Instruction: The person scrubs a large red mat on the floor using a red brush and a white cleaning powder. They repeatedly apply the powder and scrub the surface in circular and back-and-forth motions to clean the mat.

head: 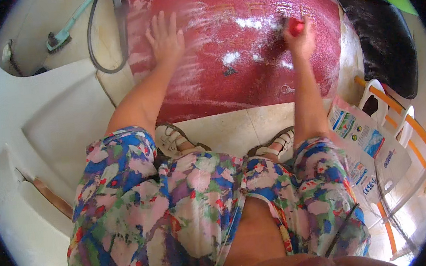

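Observation:
A red mat (208,84) lies on the tiled floor before me, wet-looking and streaked with white, with patches of white powder or foam (231,58) on it. Flat on its left part rests my left hand (165,38), fingers spread and holding nothing. My right hand (301,39) is over the mat's right part, closed around a red object (296,27) that looks like a brush handle; blur and shadow hide its underside. A small dark mark (229,71) shows near the mat's middle.
Upper left, a pale green long-handled brush (61,39) lies beside a looped grey hose (94,52). A large white panel (57,93) is at my left. To the right are a black object (387,45), a printed plastic bag (369,138) and a rack with orange bars (421,130). My sandalled feet stand at the mat's near edge.

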`<action>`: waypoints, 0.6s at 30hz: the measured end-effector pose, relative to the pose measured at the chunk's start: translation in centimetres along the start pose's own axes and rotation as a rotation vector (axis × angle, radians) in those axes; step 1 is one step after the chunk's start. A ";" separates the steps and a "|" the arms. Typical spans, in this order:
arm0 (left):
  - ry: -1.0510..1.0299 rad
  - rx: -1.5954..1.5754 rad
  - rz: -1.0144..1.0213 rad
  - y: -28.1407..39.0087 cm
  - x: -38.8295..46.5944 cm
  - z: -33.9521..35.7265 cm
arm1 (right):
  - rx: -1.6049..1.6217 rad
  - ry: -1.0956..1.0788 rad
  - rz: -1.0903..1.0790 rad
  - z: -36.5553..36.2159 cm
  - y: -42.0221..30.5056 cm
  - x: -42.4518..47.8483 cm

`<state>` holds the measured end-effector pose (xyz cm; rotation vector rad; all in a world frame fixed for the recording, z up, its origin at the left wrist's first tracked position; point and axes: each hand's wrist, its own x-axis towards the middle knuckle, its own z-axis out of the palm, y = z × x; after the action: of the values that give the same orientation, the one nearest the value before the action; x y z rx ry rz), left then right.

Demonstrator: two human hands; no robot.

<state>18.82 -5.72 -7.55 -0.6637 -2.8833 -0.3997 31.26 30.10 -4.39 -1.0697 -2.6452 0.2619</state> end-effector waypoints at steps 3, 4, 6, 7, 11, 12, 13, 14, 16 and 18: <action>-0.015 -0.009 -0.031 -0.1 -0.1 -0.2 | 0.259 -0.301 -0.234 0.4 -10.9 -4.4; -0.017 -0.012 -0.034 0.0 0.0 0.1 | 0.251 -0.179 -0.478 2.8 -13.2 -6.5; -0.025 0.008 -0.053 -0.9 -0.1 0.9 | 0.058 -0.535 -0.549 0.9 -21.0 -10.5; -0.020 -0.005 -0.051 -0.8 0.1 1.0 | 0.198 -0.499 -0.551 1.6 -22.3 -11.1; -0.043 -0.009 -0.069 -0.3 0.0 0.3 | 0.214 -0.362 -0.711 2.2 -16.0 -5.2; -0.046 0.005 -0.084 -0.9 -0.4 0.2 | 0.117 -0.451 -0.607 0.4 -14.8 -2.9; -0.042 -0.001 -0.078 -0.7 -0.1 0.1 | 0.198 -0.269 -0.612 2.2 -9.9 0.1; -0.047 -0.014 -0.073 -0.4 0.0 0.2 | 0.141 -0.238 -0.443 2.9 -5.0 3.1; -0.049 -0.026 -0.073 -0.3 0.3 -0.1 | 0.086 -0.059 -0.254 1.4 3.1 7.9; -0.054 0.000 -0.092 -0.6 -0.3 -0.7 | -0.137 -0.085 0.056 -2.2 3.8 8.8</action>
<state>18.88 -6.51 -7.11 -0.5515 -2.9727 -0.4003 28.39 39.06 -1.68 -1.2016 -2.7458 0.1421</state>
